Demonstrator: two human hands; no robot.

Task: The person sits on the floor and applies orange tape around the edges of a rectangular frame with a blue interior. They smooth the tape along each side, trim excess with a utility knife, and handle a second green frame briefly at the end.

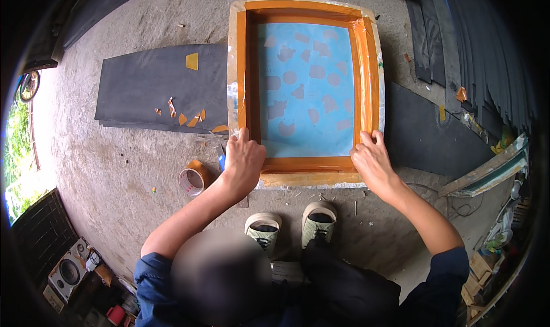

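A screen printing frame (pixel 312 181) stands in front of me, its wooden sides lined inside with shiny orange-brown tape (pixel 366 69). Its light blue mesh (pixel 303 138) carries scattered greyish shapes. At the frame's near left corner my left hand (pixel 245 161) is closed on the side, fingers curled over the taped edge. My right hand (pixel 373 162) grips the near right corner in the same way. The undersides of the frame and my thumbs are partly hidden. Beside my left hand lies a small blue-handled tool (pixel 222 158), partly covered, its kind unclear.
A roll of brown tape (pixel 193 179) sits on the concrete floor (pixel 154 155) left of the frame. Dark flat sheets (pixel 160 86) with torn tape scraps (pixel 193 121) lie left; more dark sheets (pixel 429 132) lie right. A second frame piece (pixel 487 169) leans at right. My shoes (pixel 319 221) are close by.
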